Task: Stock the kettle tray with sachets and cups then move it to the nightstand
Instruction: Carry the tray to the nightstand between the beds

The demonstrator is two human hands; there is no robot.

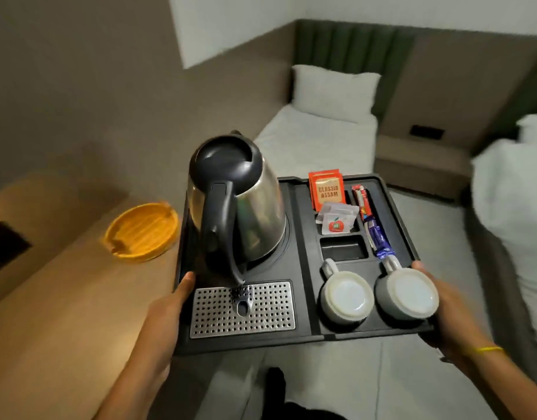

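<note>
I hold a black kettle tray in the air with both hands. My left hand grips its left edge and my right hand grips its right edge. A steel kettle with a black lid and handle stands on the tray's left half, behind a perforated metal drip plate. Two grey cups lie upside down at the front right. Behind them are an orange tea sachet, white sachets, and red and blue stick sachets. One small compartment is empty.
A wooden desk lies to the left with an orange round tray on it. Ahead is a bed with a white pillow. A beige nightstand stands between that bed and a second bed at right.
</note>
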